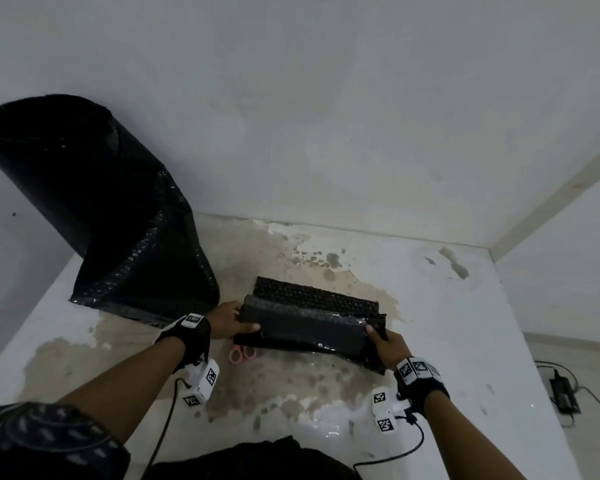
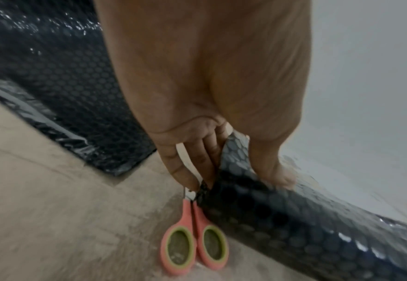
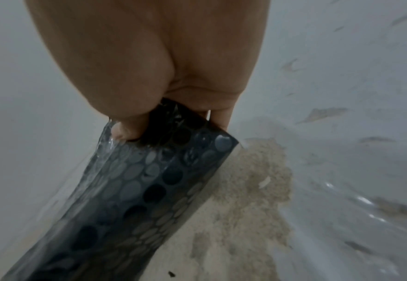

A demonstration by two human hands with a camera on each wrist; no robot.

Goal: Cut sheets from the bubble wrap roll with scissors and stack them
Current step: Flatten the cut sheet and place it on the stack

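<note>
A cut sheet of black bubble wrap (image 1: 309, 332) is held a little above the floor between both hands. My left hand (image 1: 234, 322) pinches its left end (image 2: 236, 171), thumb on top and fingers beneath. My right hand (image 1: 387, 344) pinches the right end (image 3: 173, 144). Beyond it a stack of cut black sheets (image 1: 312, 296) lies flat. Pink-handled scissors (image 1: 242, 354) rest shut on the floor under the sheet's left end (image 2: 195, 245). The big black bubble wrap roll (image 1: 84, 188) leans at the left, its loose end (image 2: 77, 114) spread on the floor.
The floor is a white, stained surface (image 1: 447, 323) meeting a white wall (image 1: 326, 133) behind. A black power adapter with cable (image 1: 565, 393) lies at the far right. Cables run from both wrist cameras toward my body.
</note>
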